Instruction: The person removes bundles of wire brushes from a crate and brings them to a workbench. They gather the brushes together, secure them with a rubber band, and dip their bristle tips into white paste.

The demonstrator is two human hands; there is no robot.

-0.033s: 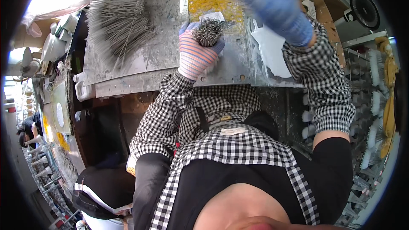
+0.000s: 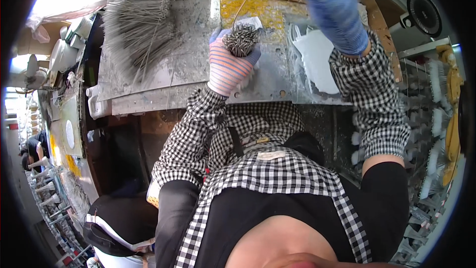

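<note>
My left hand [image 2: 229,64], in a white glove with orange stripes and blue fingertips, is closed around a bundle of thin metal wires [image 2: 241,40]. The wires' ends face up in a tight round cluster. From beside that cluster a single thin wire [image 2: 242,4] curves upward and ends in a small loop. My right hand [image 2: 329,7], in a blue glove, reaches toward the far edge of the view above the right part of the table. Motion smears it and its fingers pass beyond the top edge, so their state is hidden.
A large heap of grey wires [image 2: 141,30] lies on the worn metal tabletop [image 2: 188,77] at left. White paste [image 2: 317,62] is spread on a sheet at right, with yellow residue [image 2: 238,0] behind the bundle. A black fan [image 2: 424,12] and racks of brushes [image 2: 436,119] stand at right.
My right hand has shifted slightly right. The looped wire and a brown strip behind it now show. The left hand keeps its hold on the wire bundle.
</note>
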